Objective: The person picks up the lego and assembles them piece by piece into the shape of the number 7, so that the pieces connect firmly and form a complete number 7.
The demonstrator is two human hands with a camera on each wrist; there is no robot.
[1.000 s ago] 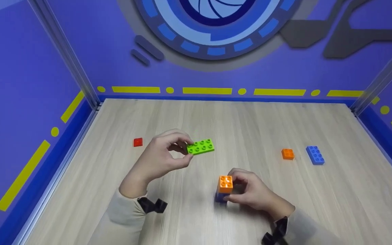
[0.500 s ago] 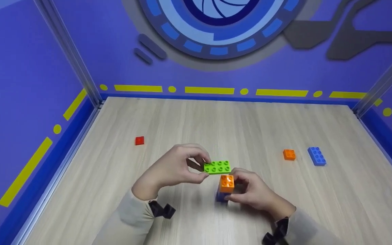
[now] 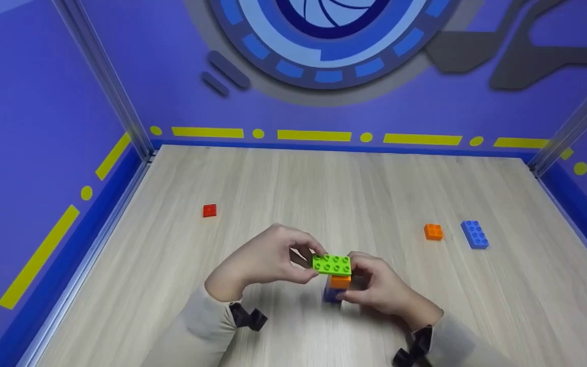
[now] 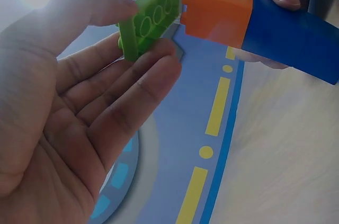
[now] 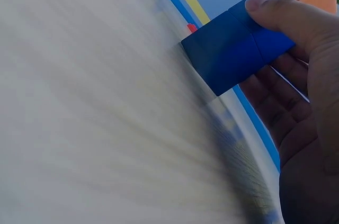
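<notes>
My left hand (image 3: 265, 262) pinches one end of a flat lime-green eight-stud toy brick (image 3: 332, 265), studs up, between thumb and fingers. Directly below it stands a small tower: an orange four-stud brick (image 3: 340, 282) on top of two blue bricks (image 5: 228, 49). In the left wrist view, a narrow gap separates the underside of the green brick (image 4: 151, 20) from the orange brick's studs (image 4: 184, 8). My right hand (image 3: 387, 288) grips the tower from the right, its thumb (image 5: 270, 12) against the upper blue brick. The tower's base is right at the tabletop.
A loose orange brick (image 3: 433, 232) and a blue eight-stud brick (image 3: 475, 234) lie to the right on the wooden table (image 3: 375, 193). Farther left is a small red brick (image 3: 209, 210). Blue-purple panels (image 3: 135, 66) enclose the table's back and sides.
My left hand has brought the green brick right and nearer to me, from left of the tower to above it. The right hand stays on the tower.
</notes>
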